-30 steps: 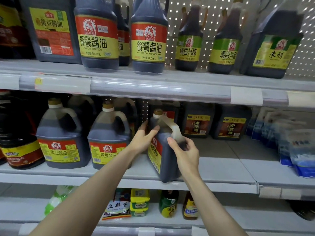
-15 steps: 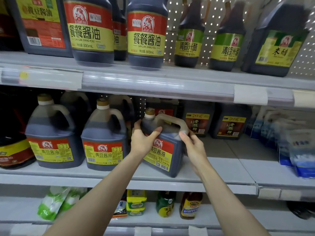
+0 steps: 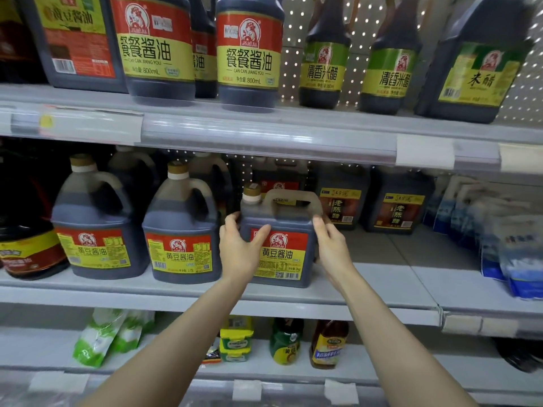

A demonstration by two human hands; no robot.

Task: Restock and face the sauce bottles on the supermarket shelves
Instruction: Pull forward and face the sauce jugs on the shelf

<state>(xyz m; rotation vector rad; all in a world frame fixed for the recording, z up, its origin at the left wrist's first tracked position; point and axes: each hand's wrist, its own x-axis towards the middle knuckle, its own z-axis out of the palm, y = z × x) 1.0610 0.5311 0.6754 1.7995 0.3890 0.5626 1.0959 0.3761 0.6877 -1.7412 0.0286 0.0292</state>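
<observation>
A dark soy sauce jug (image 3: pixel 282 239) with a red and yellow label and a top handle stands upright at the front of the middle shelf (image 3: pixel 382 289), label facing me. My left hand (image 3: pixel 239 248) grips its left side, thumb across the label. Against the jug's right edge, my right hand (image 3: pixel 330 243) holds it with curled fingers. Two matching jugs, one (image 3: pixel 182 227) directly beside it and another (image 3: pixel 95 221) further left, stand in the same row.
Square dark vinegar jugs (image 3: pixel 396 201) sit deeper on the middle shelf to the right, with blue bags (image 3: pixel 517 254) at the far right. The top shelf holds large sauce and vinegar bottles (image 3: pixel 249 51). Small bottles (image 3: pixel 286 340) and green pouches (image 3: pixel 100 336) lie on the lower shelf.
The jug was turned from side-on to label-forward and now stands square on the shelf. Both hands shifted to its two sides.
</observation>
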